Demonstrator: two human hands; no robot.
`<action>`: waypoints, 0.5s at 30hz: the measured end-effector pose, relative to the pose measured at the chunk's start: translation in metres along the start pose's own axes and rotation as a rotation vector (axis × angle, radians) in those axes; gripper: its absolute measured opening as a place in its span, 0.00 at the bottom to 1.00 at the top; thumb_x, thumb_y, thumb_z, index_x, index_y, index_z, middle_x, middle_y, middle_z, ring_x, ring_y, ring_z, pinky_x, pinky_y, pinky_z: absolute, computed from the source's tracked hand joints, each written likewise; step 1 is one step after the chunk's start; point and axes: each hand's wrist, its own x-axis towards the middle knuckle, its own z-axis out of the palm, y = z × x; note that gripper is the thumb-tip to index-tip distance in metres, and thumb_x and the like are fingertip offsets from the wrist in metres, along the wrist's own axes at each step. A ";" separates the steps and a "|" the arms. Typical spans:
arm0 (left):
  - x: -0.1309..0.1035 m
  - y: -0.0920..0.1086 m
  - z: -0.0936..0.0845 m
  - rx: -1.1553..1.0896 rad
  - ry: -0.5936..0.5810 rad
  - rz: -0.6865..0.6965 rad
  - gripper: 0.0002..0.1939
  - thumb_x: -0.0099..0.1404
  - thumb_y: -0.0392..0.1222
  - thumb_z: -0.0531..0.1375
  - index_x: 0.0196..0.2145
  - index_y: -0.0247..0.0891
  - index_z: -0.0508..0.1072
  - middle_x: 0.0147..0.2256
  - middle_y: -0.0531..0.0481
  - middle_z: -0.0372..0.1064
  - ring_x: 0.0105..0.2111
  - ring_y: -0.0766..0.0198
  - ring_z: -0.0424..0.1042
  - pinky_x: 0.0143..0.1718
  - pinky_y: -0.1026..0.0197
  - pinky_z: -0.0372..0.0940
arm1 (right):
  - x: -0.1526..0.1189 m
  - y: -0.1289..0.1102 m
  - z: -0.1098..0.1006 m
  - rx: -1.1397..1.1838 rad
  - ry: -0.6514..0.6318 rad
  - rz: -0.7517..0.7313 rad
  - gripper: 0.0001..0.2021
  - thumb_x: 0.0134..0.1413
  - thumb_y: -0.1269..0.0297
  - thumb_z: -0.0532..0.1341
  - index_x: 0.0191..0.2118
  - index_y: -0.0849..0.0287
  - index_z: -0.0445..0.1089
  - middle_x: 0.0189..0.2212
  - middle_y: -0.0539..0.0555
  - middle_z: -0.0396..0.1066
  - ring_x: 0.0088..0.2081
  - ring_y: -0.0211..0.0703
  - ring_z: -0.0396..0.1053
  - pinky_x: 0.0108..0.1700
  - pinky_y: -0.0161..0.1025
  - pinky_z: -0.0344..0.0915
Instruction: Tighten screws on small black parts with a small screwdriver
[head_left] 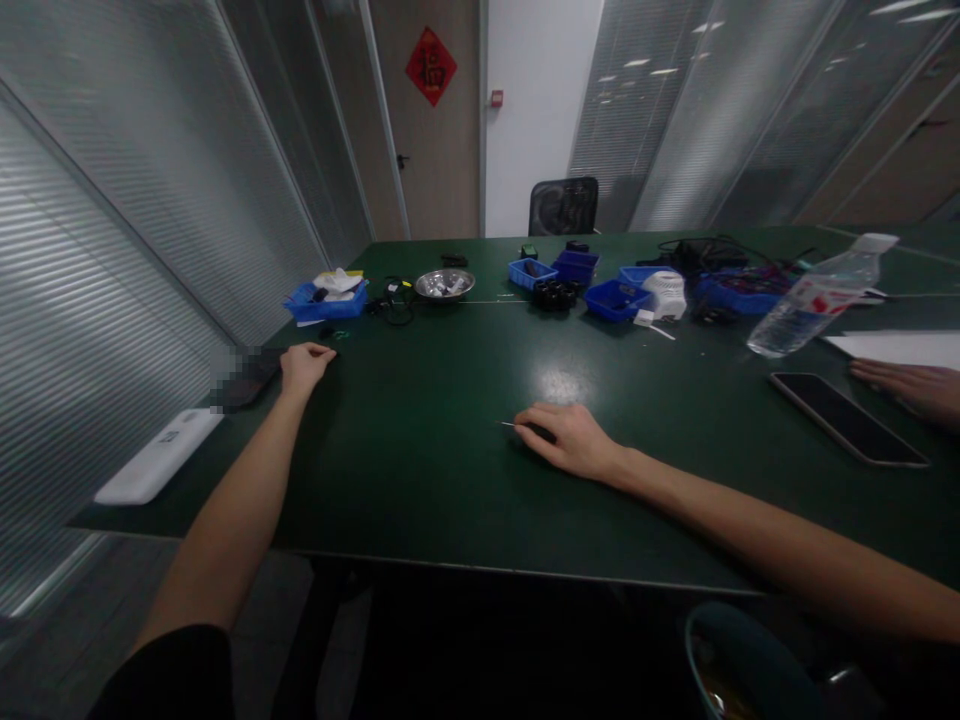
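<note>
My left hand (302,366) reaches to the left side of the green table (420,450), its fingers pinched together at the surface. Whatever is between those fingertips is too small and dark to name. Just beyond them lie small dark and green bits (339,334). Resting on the table at centre right, my right hand (566,438) is closed around a thin pale stick (508,424), whose narrow end points left. The rest of that stick is hidden by the fingers.
Along the back stand a blue tray (330,308), a metal bowl (445,285) and blue bins (616,300). A plastic bottle (814,300), a phone (847,418) and another person's hand (911,388) are at right. A white case (160,458) lies at left; a bucket (750,665) sits below the edge.
</note>
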 end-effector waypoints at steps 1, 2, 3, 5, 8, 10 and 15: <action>-0.001 0.001 -0.001 0.003 -0.001 0.011 0.13 0.61 0.47 0.70 0.40 0.38 0.84 0.40 0.42 0.82 0.42 0.52 0.79 0.52 0.56 0.70 | 0.000 0.000 0.000 -0.002 0.001 -0.001 0.15 0.75 0.56 0.54 0.51 0.58 0.75 0.42 0.56 0.79 0.35 0.42 0.75 0.38 0.39 0.69; -0.002 0.001 -0.001 0.006 -0.004 0.021 0.13 0.61 0.47 0.69 0.41 0.38 0.84 0.40 0.42 0.82 0.42 0.52 0.79 0.51 0.56 0.70 | 0.000 0.000 0.000 -0.005 0.002 0.000 0.15 0.76 0.56 0.54 0.51 0.58 0.75 0.41 0.56 0.79 0.35 0.41 0.75 0.38 0.39 0.69; -0.004 0.002 -0.002 0.009 -0.008 0.031 0.13 0.62 0.47 0.69 0.41 0.38 0.84 0.40 0.43 0.81 0.43 0.52 0.79 0.51 0.56 0.70 | 0.000 0.000 0.000 -0.007 0.000 0.001 0.15 0.76 0.56 0.54 0.51 0.58 0.75 0.41 0.56 0.79 0.35 0.41 0.75 0.37 0.39 0.69; -0.006 0.004 -0.003 0.019 -0.011 0.050 0.13 0.62 0.47 0.68 0.42 0.38 0.84 0.41 0.42 0.81 0.43 0.51 0.78 0.50 0.56 0.70 | 0.001 0.000 0.000 -0.013 -0.004 0.001 0.16 0.76 0.56 0.54 0.50 0.58 0.75 0.41 0.56 0.79 0.34 0.41 0.75 0.37 0.38 0.68; -0.010 0.007 -0.004 0.046 -0.009 0.076 0.12 0.63 0.46 0.67 0.42 0.37 0.83 0.41 0.42 0.81 0.44 0.51 0.78 0.50 0.56 0.70 | 0.001 0.000 -0.001 -0.018 -0.006 0.002 0.15 0.76 0.56 0.54 0.50 0.58 0.75 0.41 0.56 0.78 0.35 0.41 0.75 0.37 0.38 0.68; -0.012 0.009 -0.004 0.059 -0.007 0.088 0.12 0.64 0.46 0.66 0.41 0.37 0.83 0.41 0.41 0.81 0.43 0.51 0.78 0.50 0.56 0.69 | 0.000 0.000 -0.001 -0.017 -0.003 0.007 0.15 0.76 0.57 0.54 0.50 0.58 0.75 0.41 0.55 0.78 0.35 0.41 0.75 0.37 0.38 0.68; -0.013 0.010 -0.002 0.089 -0.005 0.122 0.13 0.64 0.45 0.64 0.43 0.36 0.82 0.42 0.42 0.81 0.44 0.52 0.78 0.51 0.56 0.69 | 0.001 -0.001 0.000 -0.008 -0.007 0.008 0.15 0.75 0.57 0.55 0.50 0.59 0.76 0.41 0.55 0.78 0.35 0.41 0.76 0.38 0.38 0.68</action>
